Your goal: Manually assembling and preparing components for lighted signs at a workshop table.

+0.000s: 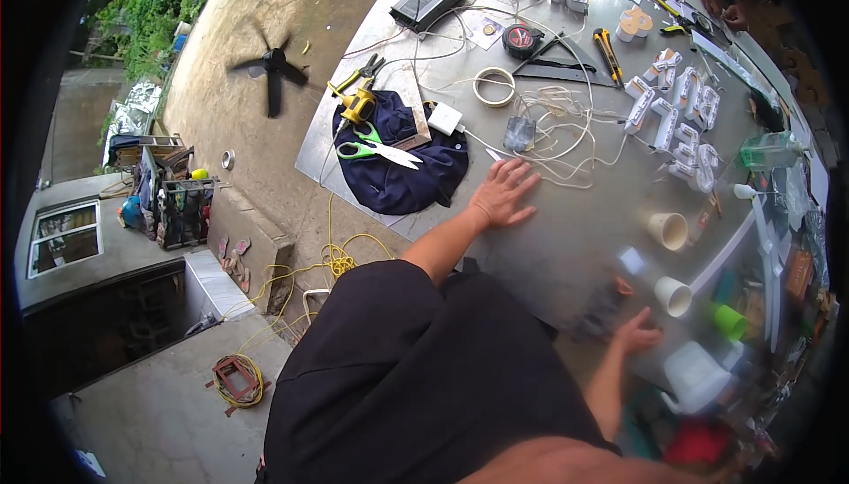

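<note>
My left hand lies flat on the metal table, fingers spread, holding nothing. Close to it are a tangle of white cables, a small dark grey block and a white power adapter. Green-handled scissors rest on a bundle of dark blue cloth. Low over the table's right side is my right hand, thumb apart from the fingers, with nothing visible in it. Nearest to that hand are a white cup and a blurred orange-handled tool.
Pale channel letters stand at the right. A tape measure, masking tape roll, utility knife and power supply lie farther back. A fan stands beyond the left edge; another person's hand shows far right.
</note>
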`<state>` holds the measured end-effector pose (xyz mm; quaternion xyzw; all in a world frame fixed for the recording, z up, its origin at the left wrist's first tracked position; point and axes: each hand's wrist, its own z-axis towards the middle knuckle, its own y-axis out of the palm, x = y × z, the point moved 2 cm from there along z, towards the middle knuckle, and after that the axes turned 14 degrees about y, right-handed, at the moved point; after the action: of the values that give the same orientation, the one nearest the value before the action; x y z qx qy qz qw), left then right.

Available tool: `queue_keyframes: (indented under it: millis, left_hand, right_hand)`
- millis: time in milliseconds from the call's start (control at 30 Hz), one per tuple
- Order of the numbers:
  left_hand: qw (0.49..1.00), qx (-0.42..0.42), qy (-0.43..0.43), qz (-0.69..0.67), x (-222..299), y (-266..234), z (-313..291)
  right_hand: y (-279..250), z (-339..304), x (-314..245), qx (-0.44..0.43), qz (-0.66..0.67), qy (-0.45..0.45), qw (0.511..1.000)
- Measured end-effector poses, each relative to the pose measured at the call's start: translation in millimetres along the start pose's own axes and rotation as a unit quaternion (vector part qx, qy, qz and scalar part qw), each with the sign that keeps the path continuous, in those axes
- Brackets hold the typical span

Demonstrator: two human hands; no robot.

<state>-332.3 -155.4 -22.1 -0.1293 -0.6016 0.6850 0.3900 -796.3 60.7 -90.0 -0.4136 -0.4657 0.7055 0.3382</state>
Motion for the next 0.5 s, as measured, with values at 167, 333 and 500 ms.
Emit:
queue_keyframes:
  millis: [167,333,500]
  left_hand:
    - [1.0,-0.007,0.026,-0.017,3.8,9.3,13.7]
    - [1.0,-0.029,-0.01,0.007,-1.4,4.5,6.5]
    - [0.999,-0.045,-0.003,0.013,5.0,6.7,4.9]
  right_hand:
    - [-5.7,1.9,3.3,0.019,-0.003,0.016,1.0]
    - [-12.0,0.0,-15.4,0.018,0.004,-0.004,1.0]
    - [-19.8,-8.4,-13.8,0.027,0.007,0.003,1.0]
